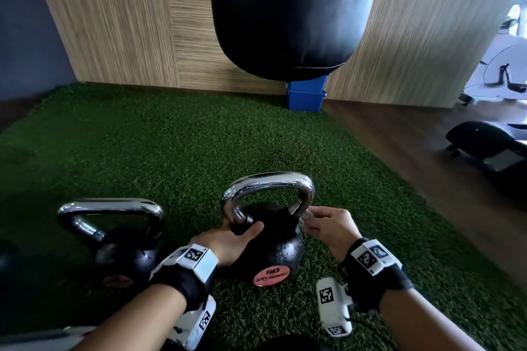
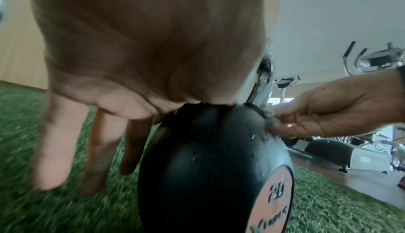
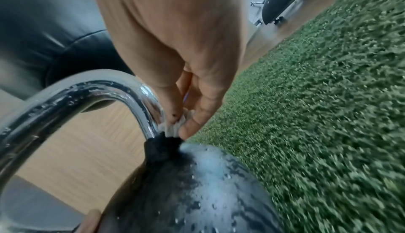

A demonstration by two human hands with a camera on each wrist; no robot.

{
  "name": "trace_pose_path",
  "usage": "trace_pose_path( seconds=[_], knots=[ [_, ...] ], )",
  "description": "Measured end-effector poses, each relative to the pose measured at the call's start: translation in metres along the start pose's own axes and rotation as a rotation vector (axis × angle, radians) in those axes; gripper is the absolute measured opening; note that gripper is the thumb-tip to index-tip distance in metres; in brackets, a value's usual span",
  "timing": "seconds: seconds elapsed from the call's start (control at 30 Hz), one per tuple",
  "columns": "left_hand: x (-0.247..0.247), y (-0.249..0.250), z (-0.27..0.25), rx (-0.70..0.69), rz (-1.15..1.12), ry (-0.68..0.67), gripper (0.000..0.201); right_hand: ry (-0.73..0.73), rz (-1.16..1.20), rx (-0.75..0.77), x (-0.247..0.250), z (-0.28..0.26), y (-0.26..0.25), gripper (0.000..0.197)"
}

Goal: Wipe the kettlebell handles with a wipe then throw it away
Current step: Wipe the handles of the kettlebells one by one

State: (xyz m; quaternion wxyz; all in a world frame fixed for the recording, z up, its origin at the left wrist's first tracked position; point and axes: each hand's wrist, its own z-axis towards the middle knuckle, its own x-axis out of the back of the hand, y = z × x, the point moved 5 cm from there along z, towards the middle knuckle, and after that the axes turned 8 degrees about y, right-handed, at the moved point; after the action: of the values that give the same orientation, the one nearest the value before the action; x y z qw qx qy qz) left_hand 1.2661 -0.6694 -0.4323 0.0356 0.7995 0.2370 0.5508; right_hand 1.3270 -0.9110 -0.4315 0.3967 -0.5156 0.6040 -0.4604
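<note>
Two black kettlebells with chrome handles stand on green turf. My left hand rests on the left shoulder of the right kettlebell, thumb across its front; in the left wrist view the fingers hang straight beside the ball. My right hand pinches a small crumpled white wipe against the base of the handle's right leg. The right wrist view shows the wipe between thumb and fingertips on the wet chrome handle. The other kettlebell stands untouched to the left.
A black punching bag hangs ahead over the turf, with a blue bin behind it at the wood-panel wall. Wooden floor and exercise machines lie to the right. Another dark object sits at the far left edge.
</note>
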Motion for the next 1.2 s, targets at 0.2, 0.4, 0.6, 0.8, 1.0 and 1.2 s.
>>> trace_pose_path(
  seconds=[0.2, 0.4, 0.6, 0.8, 1.0, 1.2],
  knots=[
    [0.032, 0.006, -0.016, -0.088, -0.022, 0.126, 0.033, -0.272, -0.324, -0.025, -0.002, -0.037, -0.030, 0.014],
    [0.083, 0.024, -0.036, -0.295, -0.917, 0.228, 0.020, -0.433, -0.401, 0.396, -0.024, -0.080, -0.104, 0.033],
    [0.096, 0.049, -0.061, -0.421, -1.336, -0.010, 0.032, -0.334, -0.454, 0.639, -0.040, -0.096, -0.136, 0.048],
    [0.087, 0.051, -0.062, -0.461, -1.454, -0.008, 0.035, -0.019, -0.492, 0.905, -0.043, -0.098, -0.147, 0.054],
    [0.093, 0.046, -0.052, -0.498, -1.555, 0.062, 0.036, 0.084, -0.462, 0.907, -0.050, -0.078, -0.145, 0.068],
    [0.106, 0.034, -0.039, -0.538, -1.385, 0.595, 0.025, 0.186, -0.199, 0.416, 0.003, -0.020, -0.090, 0.038]
  ],
)
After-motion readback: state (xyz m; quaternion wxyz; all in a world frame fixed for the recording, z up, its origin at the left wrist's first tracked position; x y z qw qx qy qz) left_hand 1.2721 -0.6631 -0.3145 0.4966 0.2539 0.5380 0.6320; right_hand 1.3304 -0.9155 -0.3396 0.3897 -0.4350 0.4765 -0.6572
